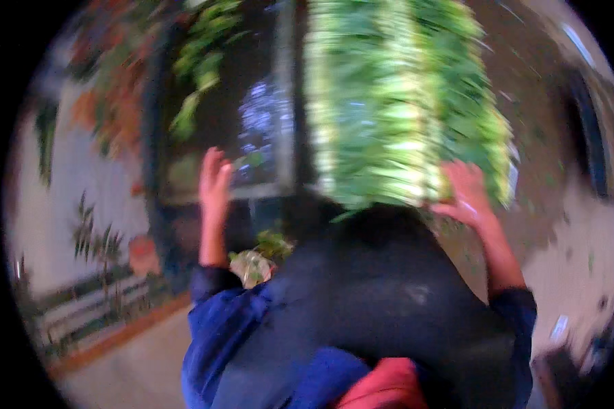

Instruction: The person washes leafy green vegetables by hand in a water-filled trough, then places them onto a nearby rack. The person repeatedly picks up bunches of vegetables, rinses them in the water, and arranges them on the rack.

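The picture is blurred by motion. My left hand (216, 174) is raised with its fingers up beside a table or bin surface that bears small purplish-blue flowers (261, 115). Nothing shows in its grasp. In front of me lie long rows of green leafy stems (358, 122), with their pale ends in bands. My right hand (463, 194) is at the near right corner of these stems, thumb and fingers apart, touching or close to them; the blur hides which. A band or bracelet shows at the right wrist. A dark apron (378, 286) covers my front.
Orange-red foliage (105, 120) and potted plants stand at the left by a pale wall. Light green leaves (199, 76) hang over the dark surface at upper left. A wrapped bunch (253, 266) lies below my left hand. Scraps litter the brown floor (532, 128) at right.
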A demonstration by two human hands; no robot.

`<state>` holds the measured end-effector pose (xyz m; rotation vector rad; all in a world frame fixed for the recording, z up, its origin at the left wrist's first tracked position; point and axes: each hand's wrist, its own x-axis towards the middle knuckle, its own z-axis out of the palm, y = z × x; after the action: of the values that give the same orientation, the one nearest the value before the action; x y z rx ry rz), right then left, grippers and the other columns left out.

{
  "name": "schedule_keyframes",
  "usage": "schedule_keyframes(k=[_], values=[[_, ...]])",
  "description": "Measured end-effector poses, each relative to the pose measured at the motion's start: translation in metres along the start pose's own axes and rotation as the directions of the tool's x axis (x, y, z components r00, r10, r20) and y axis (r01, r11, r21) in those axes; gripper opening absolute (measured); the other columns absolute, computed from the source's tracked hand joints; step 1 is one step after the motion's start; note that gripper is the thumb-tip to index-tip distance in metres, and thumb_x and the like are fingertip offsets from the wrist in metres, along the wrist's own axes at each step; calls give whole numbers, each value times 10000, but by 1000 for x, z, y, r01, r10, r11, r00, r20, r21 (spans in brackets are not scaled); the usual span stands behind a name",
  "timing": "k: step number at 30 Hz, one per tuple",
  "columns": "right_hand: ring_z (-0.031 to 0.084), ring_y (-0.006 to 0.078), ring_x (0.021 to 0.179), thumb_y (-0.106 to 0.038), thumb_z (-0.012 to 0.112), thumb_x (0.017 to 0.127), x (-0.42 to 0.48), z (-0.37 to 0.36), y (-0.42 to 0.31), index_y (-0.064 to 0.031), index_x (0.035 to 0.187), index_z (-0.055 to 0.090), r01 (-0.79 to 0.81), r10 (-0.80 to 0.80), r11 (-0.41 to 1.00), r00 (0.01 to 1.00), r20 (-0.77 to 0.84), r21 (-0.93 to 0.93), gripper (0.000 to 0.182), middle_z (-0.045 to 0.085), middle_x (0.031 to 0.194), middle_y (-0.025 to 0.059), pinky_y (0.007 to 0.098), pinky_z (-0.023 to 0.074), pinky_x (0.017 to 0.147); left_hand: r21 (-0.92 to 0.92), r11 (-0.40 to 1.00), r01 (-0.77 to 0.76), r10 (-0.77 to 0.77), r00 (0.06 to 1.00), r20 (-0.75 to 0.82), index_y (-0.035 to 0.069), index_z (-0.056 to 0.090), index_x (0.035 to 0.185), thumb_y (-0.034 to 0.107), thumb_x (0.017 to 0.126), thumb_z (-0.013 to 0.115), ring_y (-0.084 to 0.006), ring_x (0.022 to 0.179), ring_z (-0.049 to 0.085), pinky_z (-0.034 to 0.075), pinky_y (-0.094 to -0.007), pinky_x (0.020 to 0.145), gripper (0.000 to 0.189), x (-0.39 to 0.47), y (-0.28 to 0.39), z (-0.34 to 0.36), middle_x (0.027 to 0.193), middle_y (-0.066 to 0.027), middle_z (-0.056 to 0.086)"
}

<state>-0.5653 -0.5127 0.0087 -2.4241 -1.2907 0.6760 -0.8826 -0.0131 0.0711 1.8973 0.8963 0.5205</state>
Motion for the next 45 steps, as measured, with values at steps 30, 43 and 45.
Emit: schedule_keyframes(k=[30, 43, 45], values=[[572, 371, 1320, -374, 747, 934, 460, 205, -489, 1, 1495, 457, -49, -45, 923, 971, 235, 381, 734, 553, 1468, 240, 434, 469, 1088, 101, 962, 252, -218, 938, -270, 102, 553, 1463, 358, 904, 754, -346, 1217, 625, 445, -452, 1105, 648, 275, -390, -172, 1414, -149, 613], [597, 302, 1206, -453, 837, 827, 567, 418, -490, -32, 1414, 560, -639, 606, 402, 723, 332, 655, 774, 620, 1372, 155, 445, 473, 1043, 789, 586, -185, 159, 981, 112, 94, 289, 1599, 307, 761, 875, -440, 1374, 483, 385, -502, 1155, 1045, 496, -305, -237, 1466, -266, 523], [622, 296, 1148, -438, 818, 854, 551, 416, -481, -65, 1364, 615, -579, 571, 152, 713, 407, 801, 664, 656, 1311, 130, 453, 493, 1003, 800, 600, -15, -107, 989, 99, 104, 188, 1633, 304, 712, 905, -426, 1388, 479, 385, -507, 1154, 1184, 522, -322, -229, 1499, -258, 495]])
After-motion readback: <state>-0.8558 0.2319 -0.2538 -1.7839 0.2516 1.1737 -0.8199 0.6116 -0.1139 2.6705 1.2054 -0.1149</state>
